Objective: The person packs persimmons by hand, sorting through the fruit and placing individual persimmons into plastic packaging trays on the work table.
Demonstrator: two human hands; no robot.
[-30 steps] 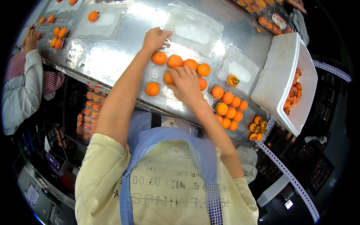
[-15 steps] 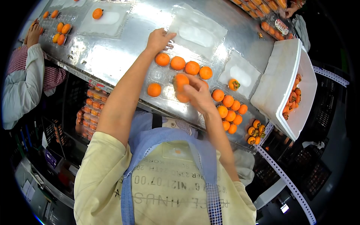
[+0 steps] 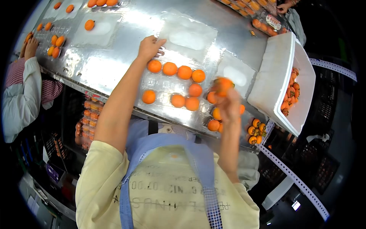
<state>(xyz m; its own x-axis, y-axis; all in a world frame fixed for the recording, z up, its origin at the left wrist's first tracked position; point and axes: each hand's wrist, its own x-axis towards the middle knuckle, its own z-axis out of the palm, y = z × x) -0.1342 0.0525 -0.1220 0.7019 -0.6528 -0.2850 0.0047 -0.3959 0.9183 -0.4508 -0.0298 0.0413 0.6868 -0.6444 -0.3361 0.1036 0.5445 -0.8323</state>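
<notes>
My left hand [image 3: 150, 48] is at the left edge of a clear plastic tray [image 3: 164, 82], thumb and fingers apart, seemingly resting on it. Orange persimmons [image 3: 169, 68] fill the tray's far row, and several more sit in the nearer part, with bare cups between. My right hand [image 3: 228, 107], smeared by motion, grips a persimmon [image 3: 223, 86] with its leafy top showing. It is over a cluster of loose persimmons [image 3: 213, 125] right of the tray, partly hiding them. A translucent sheet with a pale oval [image 3: 190, 38] lies beyond the tray.
A white foam box [image 3: 272, 72] holding persimmons tilts at the right. More persimmons [image 3: 257, 131] lie at the table's right corner. Filled packs [image 3: 268, 23] stand far right beside another person's hand [image 3: 283, 7]. At left, a co-worker's hand [image 3: 31, 49] is near another tray [image 3: 63, 32].
My right hand has left a persimmon in the tray and moved right, where it now holds another. My left hand stays at the tray's edge. The whole view has shifted slightly.
</notes>
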